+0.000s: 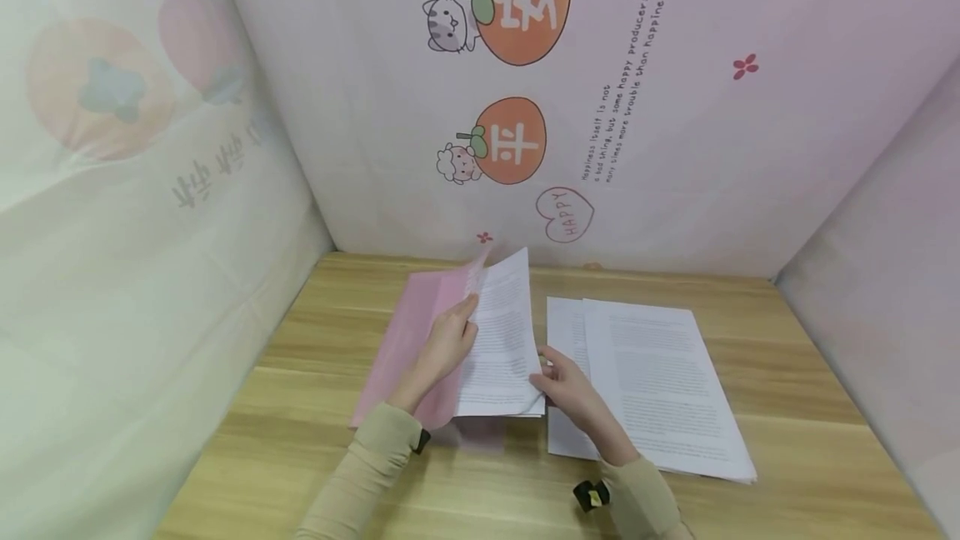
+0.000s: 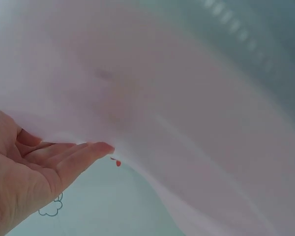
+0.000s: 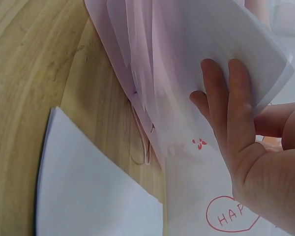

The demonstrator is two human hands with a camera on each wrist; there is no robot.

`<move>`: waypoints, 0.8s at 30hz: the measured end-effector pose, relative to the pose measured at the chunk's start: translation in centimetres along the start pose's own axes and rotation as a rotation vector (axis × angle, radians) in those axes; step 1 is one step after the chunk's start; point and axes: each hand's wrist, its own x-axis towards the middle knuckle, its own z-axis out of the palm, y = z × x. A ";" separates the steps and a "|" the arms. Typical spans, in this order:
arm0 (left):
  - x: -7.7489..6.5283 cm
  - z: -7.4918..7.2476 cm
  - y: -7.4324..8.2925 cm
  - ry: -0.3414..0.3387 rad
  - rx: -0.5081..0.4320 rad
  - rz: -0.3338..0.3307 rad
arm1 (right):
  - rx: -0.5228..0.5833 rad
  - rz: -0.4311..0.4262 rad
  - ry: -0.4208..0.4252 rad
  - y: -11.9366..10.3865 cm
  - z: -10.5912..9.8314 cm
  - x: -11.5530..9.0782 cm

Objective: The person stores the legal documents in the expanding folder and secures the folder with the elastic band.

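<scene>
A pink folder [image 1: 402,332] lies spread on the left of the wooden table, one translucent leaf lifted. My left hand [image 1: 447,342] pinches the edge of that raised leaf [image 2: 196,128], which fills most of the left wrist view. A thin stack of printed sheets [image 1: 501,348] stands tilted against the leaf, partly covered by it on the left. On the stack's right edge, my right hand [image 1: 567,387] grips the paper between thumb and fingers. Several pink leaves [image 3: 142,64] hang fanned beside the sheets in the right wrist view.
Two overlapping piles of printed paper, the nearer one [image 1: 667,390] on top, lie to the right on the table [image 1: 802,373]. A thin cord loop [image 3: 143,142] hangs by the folder. Printed cloth walls [image 1: 660,148] enclose the table at the back and sides.
</scene>
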 end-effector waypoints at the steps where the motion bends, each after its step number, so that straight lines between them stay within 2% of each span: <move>1: 0.0 0.0 0.0 0.003 0.000 0.001 | 0.003 -0.003 -0.004 -0.1 0.0 0.1; 12: 0.0 -0.2 -0.2 0.051 -0.007 0.007 | -0.041 -0.025 -0.012 -0.5 0.9 1.3; 17: 0.0 -0.2 -0.3 0.081 -0.008 0.011 | -0.063 -0.009 0.002 -0.5 1.1 1.6; 24: 0.2 -0.1 -0.5 0.110 -0.008 0.012 | -0.056 -0.024 -0.006 -0.6 1.1 1.4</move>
